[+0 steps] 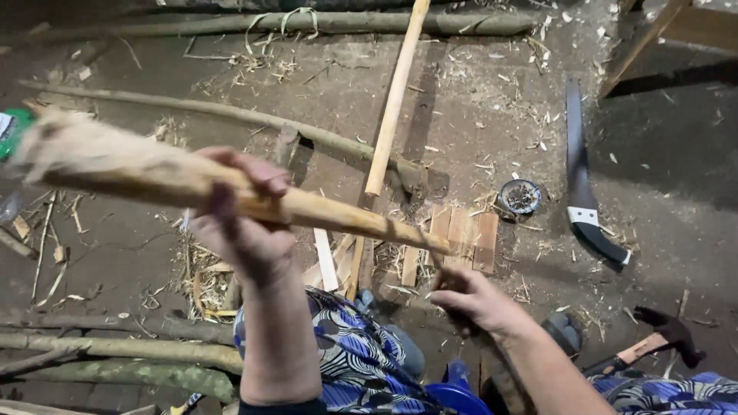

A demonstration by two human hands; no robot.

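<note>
The left hand is closed around a pale peeled wooden stick slanting from upper left toward centre. The right hand, lower right of centre, grips something dark at the stick's lower tip. A curved machete lies on the floor at right, a hammer below it.

Machete & small round tin on floor, hammer nearby, pale pole leaning, wood shavings scattered.
</note>
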